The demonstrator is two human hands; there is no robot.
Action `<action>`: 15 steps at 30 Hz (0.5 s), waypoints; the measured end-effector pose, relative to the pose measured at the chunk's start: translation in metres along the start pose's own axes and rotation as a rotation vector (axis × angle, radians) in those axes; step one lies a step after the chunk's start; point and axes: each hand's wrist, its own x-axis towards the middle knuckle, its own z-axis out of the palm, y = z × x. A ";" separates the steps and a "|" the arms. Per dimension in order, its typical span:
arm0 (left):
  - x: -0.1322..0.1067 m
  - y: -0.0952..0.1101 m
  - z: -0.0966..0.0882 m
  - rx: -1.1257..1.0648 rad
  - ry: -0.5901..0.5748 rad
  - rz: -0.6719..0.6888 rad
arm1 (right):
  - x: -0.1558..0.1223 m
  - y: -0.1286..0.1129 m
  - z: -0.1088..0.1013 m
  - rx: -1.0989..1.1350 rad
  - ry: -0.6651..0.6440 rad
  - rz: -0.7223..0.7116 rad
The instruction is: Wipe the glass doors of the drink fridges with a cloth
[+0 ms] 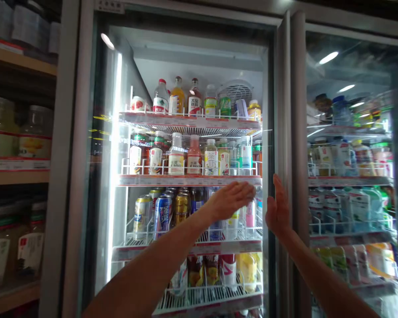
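Note:
A glass-door drinks fridge (268, 132) fills the middle of the view, its lit shelves seen through the glass. My left hand (234, 198) reaches across in front of the third shelf, fingers stretched out to the right and holding nothing. Close by, my right hand (279, 210) is raised at the right edge of the door frame (283, 110), fingers pointing up; whether it touches the frame I cannot tell. Behind my left hand stand cans, among them a blue can (162, 214) and a gold can (181, 206). Part of that shelf is hidden by my forearm.
On the upper shelves are several bottles, such as an orange drink bottle (177, 98) and a pink bottle (194, 155). A second glass-door fridge (350, 212) stands at the right. To the left, a wooden shelf (18, 176) bears jars and bottles.

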 end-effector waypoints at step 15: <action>-0.021 -0.014 -0.008 0.094 0.146 -0.384 | -0.005 -0.002 0.007 -0.033 -0.046 -0.070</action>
